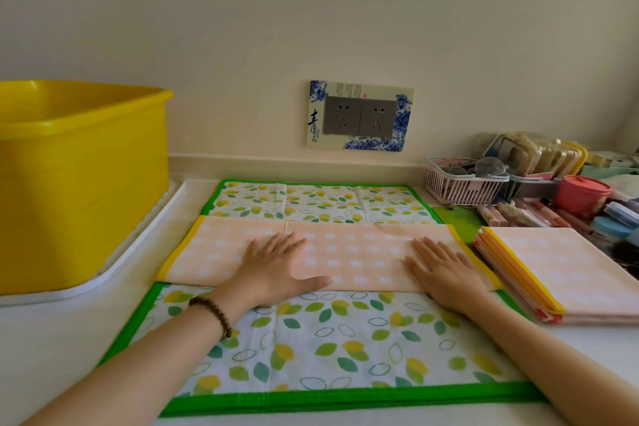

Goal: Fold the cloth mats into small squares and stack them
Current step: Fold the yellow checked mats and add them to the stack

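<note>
Both hands, left hand (276, 266) and right hand (446, 273), press flat with straight fingers, apart, on the folded peach mat (345, 252), lying across the leaf-print mat (328, 339) on the worktop (52, 349).

Both forearms are bare, and a dark brown bracelet of round beads (217, 311) circles the wrist behind the left hand (276, 270).
</note>
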`<action>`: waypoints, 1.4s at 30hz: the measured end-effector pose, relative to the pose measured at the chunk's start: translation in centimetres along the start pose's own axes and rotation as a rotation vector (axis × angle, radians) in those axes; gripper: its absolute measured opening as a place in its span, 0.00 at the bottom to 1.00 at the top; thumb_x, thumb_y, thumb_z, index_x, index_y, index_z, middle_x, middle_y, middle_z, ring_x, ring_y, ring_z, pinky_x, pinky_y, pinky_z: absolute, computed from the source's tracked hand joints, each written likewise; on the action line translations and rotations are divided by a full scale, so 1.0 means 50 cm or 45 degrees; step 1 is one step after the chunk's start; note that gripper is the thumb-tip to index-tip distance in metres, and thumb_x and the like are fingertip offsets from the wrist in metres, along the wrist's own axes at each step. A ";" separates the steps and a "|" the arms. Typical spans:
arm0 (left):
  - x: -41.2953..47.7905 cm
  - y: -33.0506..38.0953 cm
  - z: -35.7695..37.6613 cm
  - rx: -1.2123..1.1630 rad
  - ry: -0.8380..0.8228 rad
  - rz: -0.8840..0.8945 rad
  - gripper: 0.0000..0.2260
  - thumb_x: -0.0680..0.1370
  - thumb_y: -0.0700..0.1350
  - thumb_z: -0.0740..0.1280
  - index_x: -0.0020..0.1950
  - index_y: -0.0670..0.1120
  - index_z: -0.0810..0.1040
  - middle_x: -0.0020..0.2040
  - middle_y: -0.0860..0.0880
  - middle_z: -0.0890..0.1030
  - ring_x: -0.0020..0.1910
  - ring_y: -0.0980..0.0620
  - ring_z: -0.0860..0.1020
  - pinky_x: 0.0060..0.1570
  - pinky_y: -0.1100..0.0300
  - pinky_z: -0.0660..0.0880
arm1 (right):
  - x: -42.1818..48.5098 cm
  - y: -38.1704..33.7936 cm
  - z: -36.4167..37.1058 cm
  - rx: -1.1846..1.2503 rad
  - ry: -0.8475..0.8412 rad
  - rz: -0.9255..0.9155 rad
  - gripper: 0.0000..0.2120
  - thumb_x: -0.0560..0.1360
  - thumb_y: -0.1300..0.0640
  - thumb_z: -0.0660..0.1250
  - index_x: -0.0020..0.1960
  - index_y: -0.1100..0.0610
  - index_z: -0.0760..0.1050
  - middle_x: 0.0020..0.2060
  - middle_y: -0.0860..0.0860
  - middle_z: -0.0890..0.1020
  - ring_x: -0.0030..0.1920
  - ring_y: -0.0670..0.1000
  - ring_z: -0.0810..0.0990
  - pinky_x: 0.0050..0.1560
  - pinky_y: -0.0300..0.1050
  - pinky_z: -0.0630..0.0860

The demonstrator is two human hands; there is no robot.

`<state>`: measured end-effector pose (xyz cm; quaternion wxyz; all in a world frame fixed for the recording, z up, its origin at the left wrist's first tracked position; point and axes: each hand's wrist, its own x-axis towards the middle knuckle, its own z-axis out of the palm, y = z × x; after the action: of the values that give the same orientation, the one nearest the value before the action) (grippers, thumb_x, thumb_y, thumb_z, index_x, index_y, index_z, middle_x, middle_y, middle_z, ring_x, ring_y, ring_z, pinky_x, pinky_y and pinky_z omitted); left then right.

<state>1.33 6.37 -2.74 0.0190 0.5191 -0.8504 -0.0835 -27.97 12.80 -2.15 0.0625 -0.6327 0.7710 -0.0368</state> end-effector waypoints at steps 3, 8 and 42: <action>-0.001 0.001 -0.001 0.011 0.005 0.000 0.54 0.58 0.82 0.41 0.78 0.55 0.44 0.78 0.55 0.42 0.77 0.52 0.41 0.73 0.44 0.40 | -0.006 0.032 -0.005 -0.032 0.001 0.024 0.30 0.79 0.37 0.41 0.77 0.48 0.43 0.77 0.46 0.45 0.77 0.48 0.43 0.76 0.47 0.41; -0.001 0.002 -0.001 0.016 -0.004 -0.001 0.55 0.56 0.82 0.39 0.78 0.54 0.44 0.78 0.55 0.42 0.77 0.52 0.41 0.73 0.44 0.40 | -0.001 0.029 -0.014 -0.023 -0.045 0.050 0.29 0.80 0.39 0.42 0.77 0.49 0.43 0.77 0.48 0.45 0.77 0.49 0.42 0.76 0.49 0.41; -0.089 -0.148 -0.035 -0.059 -0.068 -0.093 0.52 0.51 0.84 0.37 0.74 0.67 0.44 0.77 0.60 0.40 0.76 0.54 0.38 0.72 0.42 0.37 | -0.024 -0.181 0.028 0.013 -0.044 -0.444 0.27 0.79 0.38 0.42 0.76 0.41 0.43 0.76 0.42 0.45 0.76 0.45 0.43 0.75 0.46 0.41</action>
<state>10.10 6.77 -1.96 0.0054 0.5470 -0.8288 -0.1178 -18.75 12.22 -2.22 0.0716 -0.7571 0.6481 -0.0400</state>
